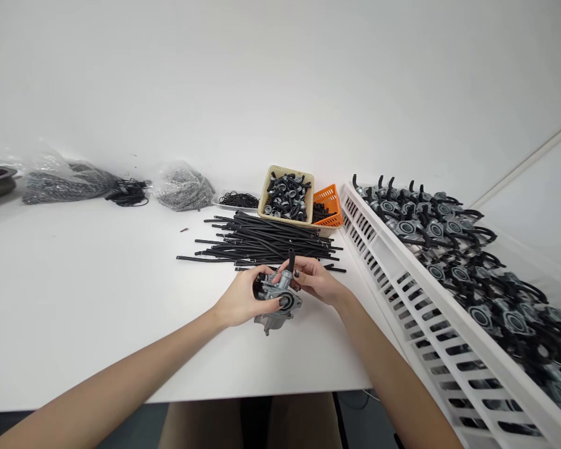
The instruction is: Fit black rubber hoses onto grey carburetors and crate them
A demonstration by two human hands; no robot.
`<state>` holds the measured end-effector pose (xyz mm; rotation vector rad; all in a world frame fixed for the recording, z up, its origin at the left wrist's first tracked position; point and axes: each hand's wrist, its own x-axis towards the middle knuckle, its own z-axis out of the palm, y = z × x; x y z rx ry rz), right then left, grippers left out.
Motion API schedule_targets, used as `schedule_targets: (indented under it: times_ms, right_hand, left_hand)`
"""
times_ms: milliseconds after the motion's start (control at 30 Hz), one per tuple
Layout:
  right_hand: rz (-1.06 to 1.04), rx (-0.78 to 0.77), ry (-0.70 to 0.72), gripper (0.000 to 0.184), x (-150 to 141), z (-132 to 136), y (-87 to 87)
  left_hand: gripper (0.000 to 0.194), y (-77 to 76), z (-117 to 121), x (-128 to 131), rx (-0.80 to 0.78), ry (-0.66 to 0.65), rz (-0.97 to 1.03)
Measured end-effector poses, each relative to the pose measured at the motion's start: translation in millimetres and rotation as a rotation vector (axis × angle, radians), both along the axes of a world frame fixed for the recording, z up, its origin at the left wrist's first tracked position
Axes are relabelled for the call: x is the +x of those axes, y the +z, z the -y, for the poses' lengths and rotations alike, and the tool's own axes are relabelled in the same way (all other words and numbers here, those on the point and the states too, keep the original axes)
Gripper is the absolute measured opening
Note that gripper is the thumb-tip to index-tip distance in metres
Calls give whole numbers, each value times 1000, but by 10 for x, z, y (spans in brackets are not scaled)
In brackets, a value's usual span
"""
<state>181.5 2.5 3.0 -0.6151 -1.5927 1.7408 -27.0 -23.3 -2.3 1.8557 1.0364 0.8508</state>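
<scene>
A grey metal carburetor (275, 319) is held just above the white table, near its front edge. My left hand (241, 299) is closed around its left side, the thumb lying over the round port on the front. On top sits a metal cap with a black rubber boot (291, 259) pointing up. The fingers of my right hand (318, 280) are closed round this cap from the right. Just beyond my hands lies a loose pile of black rubber hoses (266, 240). My fingers hide parts of the carburetor's upper side.
Behind the hoses stand a cream bin (263, 202) of caps with boots and an orange basket (337, 206). A white slatted crate (416, 274) full of carburetors fills the right. Clear bags (182, 187) of small parts and a metal tray (2, 187) lie along the wall.
</scene>
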Motion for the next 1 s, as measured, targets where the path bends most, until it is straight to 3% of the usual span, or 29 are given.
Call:
schedule_targets:
  times_ms: [400, 633, 767, 867, 1000]
  right_hand:
    - [60, -81, -68, 39, -58, 18, 31]
    - [33, -31, -94, 43, -92, 17, 7]
    - [-102, -144, 4, 42, -42, 12, -3]
    - [-196, -260, -20, 27, -9, 2, -24]
    - [-193, -295, -62, 24, -11, 4, -35]
  left_hand:
    - [32, 12, 0, 15, -25, 8, 5]
    - [30, 5, 3, 20, -5, 30, -6]
    - [31, -14, -9, 6, -6, 32, 52]
    - [32, -23, -16, -1, -25, 31, 82]
    - [32, -17, -15, 0, -36, 25, 71]
